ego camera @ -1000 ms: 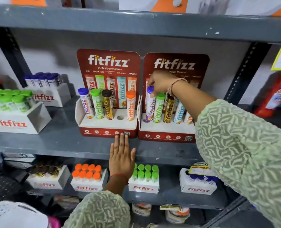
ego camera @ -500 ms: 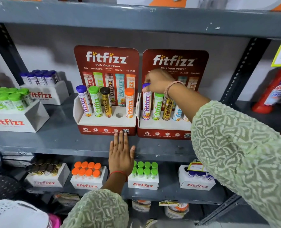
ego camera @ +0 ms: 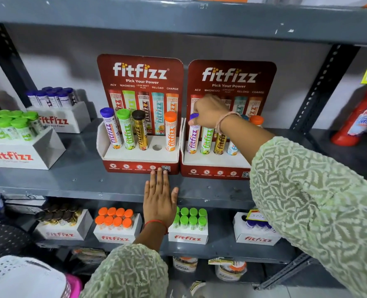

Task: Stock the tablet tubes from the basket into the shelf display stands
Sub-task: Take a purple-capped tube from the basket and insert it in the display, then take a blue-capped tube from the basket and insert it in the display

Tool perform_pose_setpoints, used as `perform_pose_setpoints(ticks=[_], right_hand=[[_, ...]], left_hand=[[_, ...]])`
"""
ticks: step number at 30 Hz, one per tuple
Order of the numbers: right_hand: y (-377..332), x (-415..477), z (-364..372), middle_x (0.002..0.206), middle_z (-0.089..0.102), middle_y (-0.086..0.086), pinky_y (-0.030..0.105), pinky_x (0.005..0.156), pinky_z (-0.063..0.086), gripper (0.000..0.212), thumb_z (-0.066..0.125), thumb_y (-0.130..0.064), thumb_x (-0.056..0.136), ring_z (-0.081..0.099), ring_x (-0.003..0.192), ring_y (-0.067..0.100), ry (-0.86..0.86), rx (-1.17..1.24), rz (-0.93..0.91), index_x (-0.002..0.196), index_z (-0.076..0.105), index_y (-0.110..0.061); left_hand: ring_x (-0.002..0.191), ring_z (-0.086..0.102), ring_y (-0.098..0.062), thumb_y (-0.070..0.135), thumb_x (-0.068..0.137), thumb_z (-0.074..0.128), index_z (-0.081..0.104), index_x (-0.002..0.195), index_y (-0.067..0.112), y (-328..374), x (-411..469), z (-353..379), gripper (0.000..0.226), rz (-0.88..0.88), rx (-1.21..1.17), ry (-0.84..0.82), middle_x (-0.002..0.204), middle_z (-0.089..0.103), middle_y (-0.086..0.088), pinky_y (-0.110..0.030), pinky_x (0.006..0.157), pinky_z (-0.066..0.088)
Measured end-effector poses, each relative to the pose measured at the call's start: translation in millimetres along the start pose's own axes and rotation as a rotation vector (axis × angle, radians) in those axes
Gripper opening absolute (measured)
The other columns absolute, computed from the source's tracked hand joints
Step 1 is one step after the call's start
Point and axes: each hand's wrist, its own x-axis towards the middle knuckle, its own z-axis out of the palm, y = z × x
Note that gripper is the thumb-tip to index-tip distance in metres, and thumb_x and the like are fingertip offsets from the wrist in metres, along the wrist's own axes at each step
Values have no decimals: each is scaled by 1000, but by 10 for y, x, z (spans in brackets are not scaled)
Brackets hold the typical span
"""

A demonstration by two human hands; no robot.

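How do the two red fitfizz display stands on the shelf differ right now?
The left red cardboard stand holds four tubes and has one empty hole in its fourth slot; the right red cardboard stand shows a tube in all five. The right hand grips the purple-capped tube in the right stand, while no hand touches the left stand's tubes; the left hand lies flat on the shelf before it. Both share the same printing and colour order.

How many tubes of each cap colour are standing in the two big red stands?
Purple caps: 2, left stand and right stand
Green caps: 2
Dark caps: 2
Blue caps: 1, mostly hidden by the arm
Orange caps: 2
Total: 9
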Motion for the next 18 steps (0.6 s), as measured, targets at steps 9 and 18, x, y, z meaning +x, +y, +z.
perform_pose_setpoints(ticks=[9,18], right_hand=[[-51,-284,148,137,48,11,48,111,29,70,61,-54,75,34,130,32,171,188,46,131,45,-17],[-1947,-981,1438,103,60,19,30,72,43,36,51,-35,80,50,89,15,230,735,-492,99,62,-7]], left_hand=[[138,1,-17,53,95,-1,14,142,5,-127,-69,-170,69,103,-147,28,148,19,-12,-30,110,-1],[137,9,-27,48,96,14,27,138,-5,-1426,-1573,-736,69,-384,0,135,144,29,-23,-33,111,5]])
